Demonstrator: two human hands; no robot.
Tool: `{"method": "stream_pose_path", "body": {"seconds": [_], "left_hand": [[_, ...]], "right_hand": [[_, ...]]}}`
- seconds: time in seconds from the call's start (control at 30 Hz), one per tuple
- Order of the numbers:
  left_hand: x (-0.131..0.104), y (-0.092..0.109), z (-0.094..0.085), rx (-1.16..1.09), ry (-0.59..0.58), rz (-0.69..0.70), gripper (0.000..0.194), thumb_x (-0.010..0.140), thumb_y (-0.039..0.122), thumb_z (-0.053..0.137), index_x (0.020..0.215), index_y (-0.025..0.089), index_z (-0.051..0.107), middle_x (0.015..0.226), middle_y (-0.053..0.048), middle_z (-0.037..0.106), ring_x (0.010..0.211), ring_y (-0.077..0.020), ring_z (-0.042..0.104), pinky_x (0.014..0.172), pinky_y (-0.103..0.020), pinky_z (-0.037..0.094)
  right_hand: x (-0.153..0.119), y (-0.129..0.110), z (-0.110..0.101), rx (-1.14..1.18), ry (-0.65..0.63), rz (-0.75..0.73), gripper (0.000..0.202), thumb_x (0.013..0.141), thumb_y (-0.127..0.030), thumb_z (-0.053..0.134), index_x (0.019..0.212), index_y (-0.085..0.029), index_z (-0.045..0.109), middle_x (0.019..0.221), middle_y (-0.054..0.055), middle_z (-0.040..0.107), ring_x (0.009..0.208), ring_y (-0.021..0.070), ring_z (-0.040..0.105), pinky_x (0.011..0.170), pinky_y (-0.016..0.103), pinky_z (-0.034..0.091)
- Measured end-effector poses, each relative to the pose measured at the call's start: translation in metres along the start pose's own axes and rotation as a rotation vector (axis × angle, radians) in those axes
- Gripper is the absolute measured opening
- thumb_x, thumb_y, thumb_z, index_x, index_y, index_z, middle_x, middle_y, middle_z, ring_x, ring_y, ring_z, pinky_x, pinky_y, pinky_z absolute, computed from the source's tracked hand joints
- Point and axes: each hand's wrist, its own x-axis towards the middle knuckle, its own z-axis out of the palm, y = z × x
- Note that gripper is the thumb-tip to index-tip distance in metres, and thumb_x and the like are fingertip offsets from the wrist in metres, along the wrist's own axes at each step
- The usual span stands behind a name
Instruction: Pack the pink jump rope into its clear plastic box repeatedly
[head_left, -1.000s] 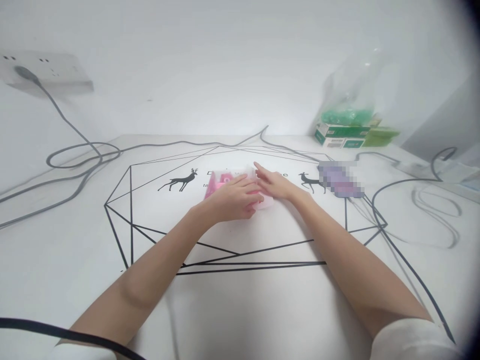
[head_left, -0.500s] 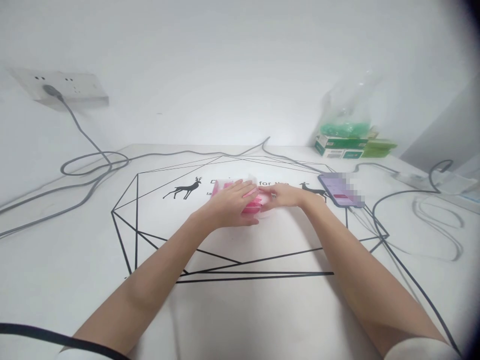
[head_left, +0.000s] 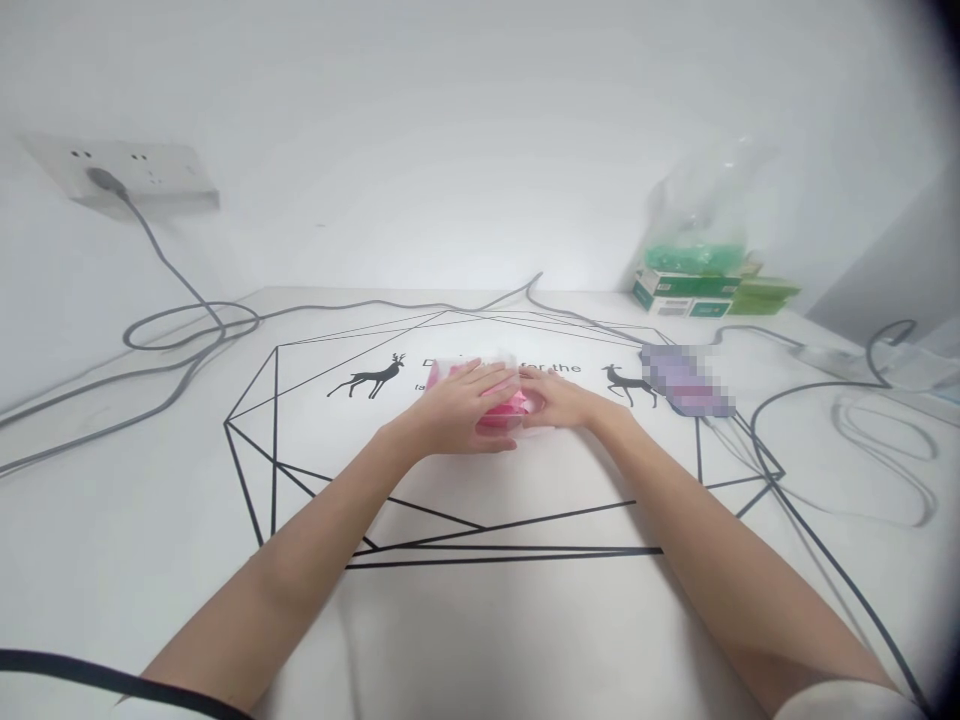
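Observation:
A small pink packet in clear plastic [head_left: 501, 412] lies in the middle of the table, largely covered by my hands. My left hand [head_left: 461, 405] rests across its top from the left, fingers stretched over it and thumb along the near side, holding it. At its right end, my right hand [head_left: 559, 398] grips the clear wrap between thumb and fingers. What exactly the pink contents are, I cannot make out.
A phone [head_left: 686, 382] with a blurred screen lies right of my hands. Cables [head_left: 187, 375] run along the back and both sides. Green-and-white boxes [head_left: 686, 292] carry a clear bag with green contents [head_left: 697, 250] at the back right. A wall socket [head_left: 150, 175] is at left.
My right hand has moved slightly left and closer against the packet's right end. My left hand stays on top, nearly unmoved.

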Motion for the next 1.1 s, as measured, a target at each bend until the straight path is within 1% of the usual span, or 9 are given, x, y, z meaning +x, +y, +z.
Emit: {"method": "stream_pose_path", "body": {"seconds": [0.17, 0.27, 0.47, 0.57, 0.8, 0.9, 0.97, 1.03, 1.1], "left_hand": [[-0.002, -0.004, 0.004, -0.037, 0.036, 0.03, 0.074, 0.082, 0.053, 0.069, 0.145, 0.025, 0.042, 0.15, -0.012, 0.046, 0.14, -0.0302, 0.04, 0.117, -0.056, 0.025], [-0.004, -0.006, 0.007, -0.056, 0.044, 0.034, 0.072, 0.083, 0.051, 0.067, 0.145, 0.024, 0.043, 0.15, -0.011, 0.046, 0.14, -0.0289, 0.039, 0.118, -0.055, 0.025], [-0.005, -0.009, 0.012, -0.074, 0.057, 0.034, 0.072, 0.085, 0.055, 0.064, 0.146, 0.023, 0.042, 0.15, -0.01, 0.045, 0.141, -0.0284, 0.038, 0.119, -0.054, 0.024], [-0.005, -0.01, 0.013, -0.083, 0.056, 0.037, 0.071, 0.084, 0.054, 0.065, 0.145, 0.023, 0.042, 0.149, -0.011, 0.046, 0.141, -0.0288, 0.038, 0.118, -0.055, 0.026], [-0.005, -0.011, 0.013, -0.098, 0.081, 0.08, 0.067, 0.086, 0.051, 0.065, 0.142, 0.022, 0.045, 0.148, -0.01, 0.048, 0.141, -0.0278, 0.038, 0.119, -0.052, 0.025], [-0.005, -0.011, 0.014, -0.103, 0.084, 0.083, 0.069, 0.084, 0.05, 0.067, 0.143, 0.022, 0.044, 0.148, -0.01, 0.048, 0.141, -0.0282, 0.038, 0.119, -0.052, 0.025], [-0.005, -0.011, 0.014, -0.108, 0.085, 0.081, 0.069, 0.084, 0.049, 0.068, 0.143, 0.023, 0.044, 0.147, -0.01, 0.049, 0.141, -0.0284, 0.039, 0.118, -0.051, 0.028], [-0.005, -0.012, 0.015, -0.112, 0.095, 0.093, 0.068, 0.084, 0.047, 0.068, 0.143, 0.023, 0.044, 0.147, -0.01, 0.049, 0.14, -0.0284, 0.04, 0.117, -0.05, 0.03], [-0.005, -0.012, 0.016, -0.111, 0.105, 0.11, 0.067, 0.085, 0.046, 0.067, 0.143, 0.021, 0.044, 0.146, -0.011, 0.05, 0.14, -0.0285, 0.04, 0.117, -0.049, 0.031]], "right_hand": [[-0.001, 0.006, 0.003, 0.006, 0.028, -0.056, 0.051, 0.082, -0.043, 0.069, 0.131, -0.033, 0.061, 0.139, 0.009, 0.053, 0.126, 0.0311, 0.051, 0.107, 0.052, 0.035], [-0.002, 0.008, 0.006, 0.005, 0.056, -0.047, 0.055, 0.079, -0.041, 0.072, 0.132, -0.032, 0.06, 0.139, 0.01, 0.052, 0.126, 0.031, 0.05, 0.107, 0.051, 0.036], [0.002, 0.006, 0.013, 0.02, -0.011, -0.08, 0.063, 0.081, -0.044, 0.07, 0.14, -0.037, 0.05, 0.149, 0.008, 0.044, 0.134, 0.0325, 0.043, 0.114, 0.067, 0.011], [0.003, 0.005, 0.015, 0.023, -0.032, -0.074, 0.059, 0.081, -0.046, 0.069, 0.137, -0.039, 0.052, 0.15, 0.007, 0.043, 0.136, 0.0332, 0.041, 0.112, 0.071, 0.008], [0.002, 0.007, 0.016, -0.056, 0.054, -0.083, 0.04, 0.081, -0.048, 0.069, 0.12, -0.036, 0.068, 0.125, 0.006, 0.061, 0.114, 0.0289, 0.059, 0.112, 0.071, 0.0], [0.001, 0.01, 0.016, -0.042, 0.09, -0.138, 0.039, 0.081, -0.044, 0.072, 0.118, -0.034, 0.069, 0.124, 0.006, 0.062, 0.113, 0.0276, 0.06, 0.115, 0.064, 0.011], [0.0, 0.012, 0.016, -0.022, 0.116, -0.161, 0.036, 0.079, -0.041, 0.073, 0.114, -0.032, 0.072, 0.121, 0.006, 0.063, 0.109, 0.0264, 0.061, 0.112, 0.056, 0.029], [-0.002, 0.013, 0.016, 0.014, 0.137, -0.168, 0.034, 0.078, -0.039, 0.074, 0.112, -0.031, 0.073, 0.119, 0.006, 0.064, 0.103, 0.0247, 0.063, 0.097, 0.043, 0.046], [-0.004, 0.014, 0.017, 0.055, 0.16, -0.173, 0.035, 0.077, -0.039, 0.075, 0.111, -0.03, 0.074, 0.117, 0.005, 0.065, 0.098, 0.0232, 0.065, 0.084, 0.034, 0.05]]}}
